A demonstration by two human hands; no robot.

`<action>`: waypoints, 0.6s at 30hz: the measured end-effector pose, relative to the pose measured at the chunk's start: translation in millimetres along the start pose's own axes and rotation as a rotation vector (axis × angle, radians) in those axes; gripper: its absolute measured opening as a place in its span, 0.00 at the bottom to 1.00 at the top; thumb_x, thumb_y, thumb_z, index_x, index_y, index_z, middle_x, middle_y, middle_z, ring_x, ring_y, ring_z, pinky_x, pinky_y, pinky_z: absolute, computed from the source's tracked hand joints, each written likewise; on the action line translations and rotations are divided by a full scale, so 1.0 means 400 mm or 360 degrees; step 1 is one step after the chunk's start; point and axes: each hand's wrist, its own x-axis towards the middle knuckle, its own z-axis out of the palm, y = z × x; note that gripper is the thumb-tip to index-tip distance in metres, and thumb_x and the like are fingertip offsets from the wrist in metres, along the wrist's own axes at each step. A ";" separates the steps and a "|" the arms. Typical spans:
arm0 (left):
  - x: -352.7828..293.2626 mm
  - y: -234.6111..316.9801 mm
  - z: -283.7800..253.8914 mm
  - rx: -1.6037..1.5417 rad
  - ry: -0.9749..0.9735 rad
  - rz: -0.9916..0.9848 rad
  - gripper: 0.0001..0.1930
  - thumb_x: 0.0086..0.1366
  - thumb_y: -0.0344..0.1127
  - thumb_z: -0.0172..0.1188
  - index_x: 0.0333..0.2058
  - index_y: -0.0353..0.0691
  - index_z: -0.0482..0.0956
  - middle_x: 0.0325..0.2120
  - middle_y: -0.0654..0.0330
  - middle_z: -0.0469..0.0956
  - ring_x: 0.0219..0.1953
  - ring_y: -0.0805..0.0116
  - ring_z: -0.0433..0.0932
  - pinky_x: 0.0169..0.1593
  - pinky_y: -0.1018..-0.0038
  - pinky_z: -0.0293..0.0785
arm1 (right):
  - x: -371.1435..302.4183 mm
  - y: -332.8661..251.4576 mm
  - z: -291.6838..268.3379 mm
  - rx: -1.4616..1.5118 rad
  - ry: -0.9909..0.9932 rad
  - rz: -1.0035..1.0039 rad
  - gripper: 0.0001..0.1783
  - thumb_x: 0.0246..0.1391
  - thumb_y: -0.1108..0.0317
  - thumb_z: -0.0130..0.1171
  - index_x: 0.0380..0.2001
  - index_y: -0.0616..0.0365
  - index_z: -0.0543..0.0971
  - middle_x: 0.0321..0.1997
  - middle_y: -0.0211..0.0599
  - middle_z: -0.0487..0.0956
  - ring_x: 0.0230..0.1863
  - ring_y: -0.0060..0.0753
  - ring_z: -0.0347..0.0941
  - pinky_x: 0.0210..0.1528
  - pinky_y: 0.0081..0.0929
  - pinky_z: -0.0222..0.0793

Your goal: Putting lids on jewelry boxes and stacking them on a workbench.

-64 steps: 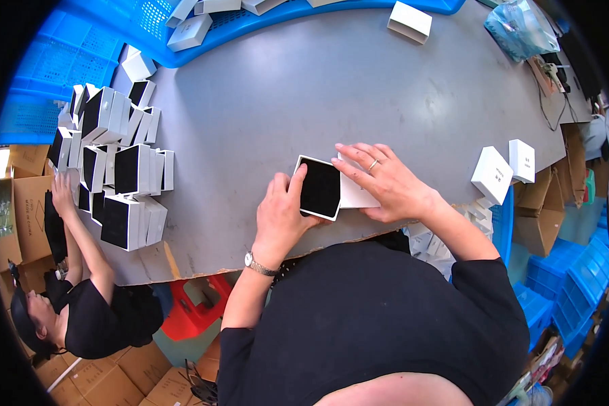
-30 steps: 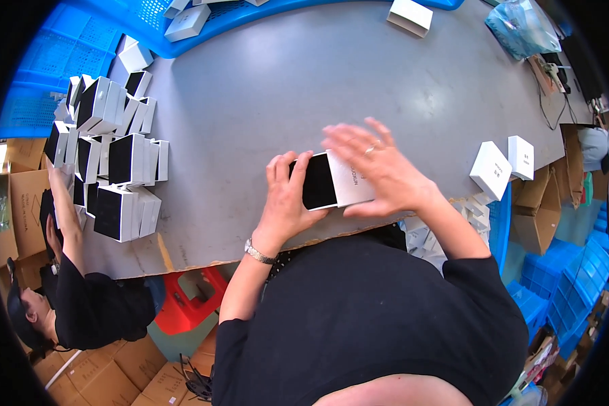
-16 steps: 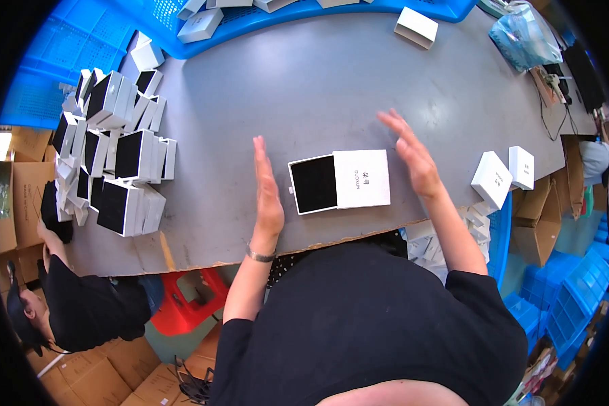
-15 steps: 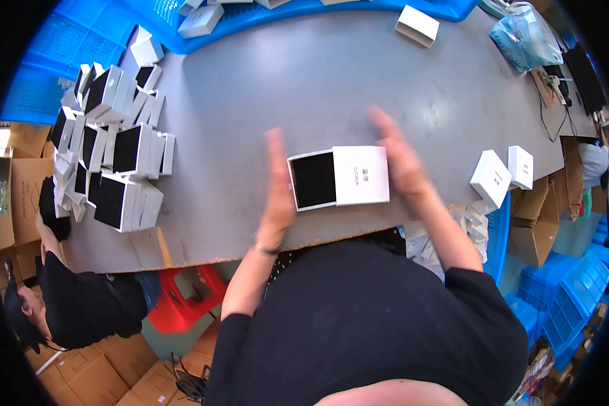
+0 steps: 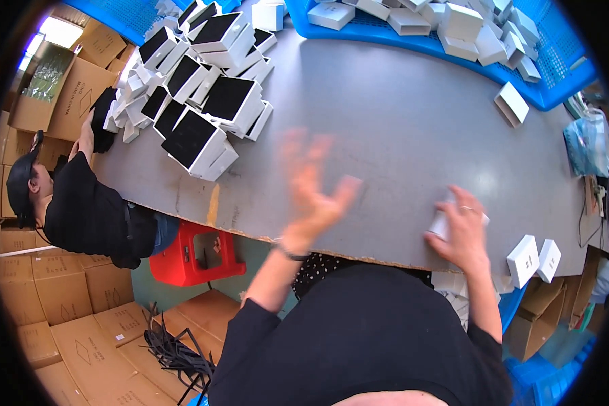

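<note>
My right hand (image 5: 463, 230) lies over a small white box (image 5: 440, 226) on the grey table (image 5: 379, 135), thumb and fingers around its sides. Most of that box is hidden under the hand. To its left, my left hand (image 5: 314, 199) is raised over the table's near edge, blurred, with fingers spread and nothing in them. Beyond it at the left stands a heap of white box trays (image 5: 199, 145) with black insides. Two upright white boxes (image 5: 523, 262) stand right of my right hand.
A blue crate (image 5: 555, 84) full of white boxes stands at the far side. One white box (image 5: 512, 105) lies before it. Another person (image 5: 91, 196) works at the left end, near a red stool (image 5: 196, 254). A bagged item (image 5: 589, 142) lies at the far right.
The view has swung left. The half-open box no longer shows between my palms; my left hand has come away with fingers spread, and my right hand now covers a white box.
</note>
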 end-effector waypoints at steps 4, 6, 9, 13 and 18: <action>0.109 -0.167 -0.251 0.1118 0.0447 -0.0187 0.44 0.48 0.47 0.78 0.64 0.49 0.70 0.69 0.43 0.54 0.73 0.39 0.45 0.71 0.40 0.48 | -0.157 0.178 -0.086 -0.0329 -0.0072 0.0690 0.24 0.42 0.55 0.73 0.41 0.57 0.82 0.60 0.49 0.74 0.65 0.55 0.65 0.68 0.53 0.59; 0.124 -0.264 -0.372 0.0996 0.0199 -0.0273 0.44 0.48 0.46 0.79 0.64 0.49 0.70 0.68 0.41 0.59 0.71 0.40 0.57 0.72 0.49 0.53 | -0.123 0.276 -0.051 -0.0047 0.0248 0.0677 0.24 0.44 0.54 0.72 0.40 0.59 0.83 0.60 0.53 0.75 0.63 0.57 0.68 0.66 0.50 0.64; 0.106 -0.332 -0.441 0.0887 -0.0087 -0.0405 0.40 0.49 0.37 0.76 0.62 0.42 0.71 0.59 0.47 0.72 0.64 0.46 0.66 0.68 0.54 0.59 | 0.067 0.448 0.005 0.0083 0.0614 0.0590 0.36 0.49 0.51 0.70 0.59 0.55 0.75 0.67 0.56 0.70 0.69 0.58 0.64 0.69 0.47 0.62; 0.101 -0.173 -0.336 0.0906 0.0345 0.0113 0.39 0.52 0.43 0.77 0.61 0.40 0.71 0.60 0.49 0.68 0.64 0.46 0.64 0.68 0.50 0.58 | 0.303 0.656 -0.029 -0.0439 0.0687 0.1053 0.53 0.46 0.40 0.70 0.73 0.44 0.62 0.78 0.53 0.54 0.76 0.58 0.54 0.74 0.46 0.56; -0.053 -0.023 -0.047 0.0413 -0.0475 -0.0149 0.42 0.53 0.47 0.73 0.64 0.38 0.67 0.63 0.42 0.62 0.67 0.39 0.56 0.69 0.47 0.53 | 0.465 0.690 -0.044 -0.0487 0.0340 0.1178 0.55 0.47 0.38 0.68 0.74 0.44 0.59 0.76 0.57 0.55 0.72 0.58 0.61 0.71 0.46 0.62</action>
